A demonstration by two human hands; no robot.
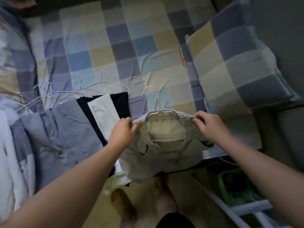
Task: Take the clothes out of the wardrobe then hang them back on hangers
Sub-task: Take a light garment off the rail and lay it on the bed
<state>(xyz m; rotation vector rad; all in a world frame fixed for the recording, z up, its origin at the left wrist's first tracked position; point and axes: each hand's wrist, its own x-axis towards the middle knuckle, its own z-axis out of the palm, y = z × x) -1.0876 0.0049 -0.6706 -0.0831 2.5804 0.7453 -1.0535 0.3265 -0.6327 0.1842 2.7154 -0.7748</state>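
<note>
Dim indoor light, soft w/ no hard shadows, slight blur, wide-angle bending at edges

Most of the white hanger [167, 139] is hidden inside the beige shorts [164, 155]; only its hook, one shoulder and part of the bottom bar show. The lettering on the orange label [182, 57] on the bedsheet [115, 38] is too small to read. The pile of pale clothes [9, 153] runs off the left edge, and the right forearm [263, 165] covers part of the green basket [221, 181].
</note>
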